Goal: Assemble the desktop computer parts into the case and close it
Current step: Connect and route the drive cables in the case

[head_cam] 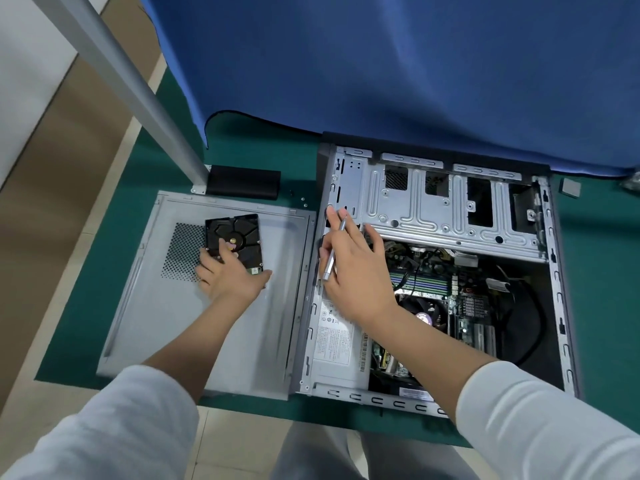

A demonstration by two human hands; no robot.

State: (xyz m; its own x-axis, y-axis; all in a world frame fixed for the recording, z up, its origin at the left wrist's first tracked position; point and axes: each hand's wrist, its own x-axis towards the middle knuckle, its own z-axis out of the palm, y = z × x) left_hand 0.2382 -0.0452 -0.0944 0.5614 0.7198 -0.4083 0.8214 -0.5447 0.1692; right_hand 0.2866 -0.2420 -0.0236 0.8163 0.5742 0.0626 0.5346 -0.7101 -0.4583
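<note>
The open computer case [557, 292] lies on its side at the right, with the motherboard [460, 299], the power supply [337, 344] and the empty metal drive cage [426, 206] showing. Its grey side panel [166, 306] lies flat to the left. A black hard drive [239, 233] rests on that panel. My left hand [230, 275] grips the drive's near end. My right hand [353, 268] holds a thin silver screwdriver [333, 252] over the case's left edge, with a finger touching the drive cage's left wall.
A green mat [242, 143] covers the table. A blue cloth [381, 64] hangs over the back. A black box [244, 183] and a few small screws [303, 201] lie behind the panel. A grey pole [138, 88] slants at the left. A small grey square part [570, 187] lies at the right.
</note>
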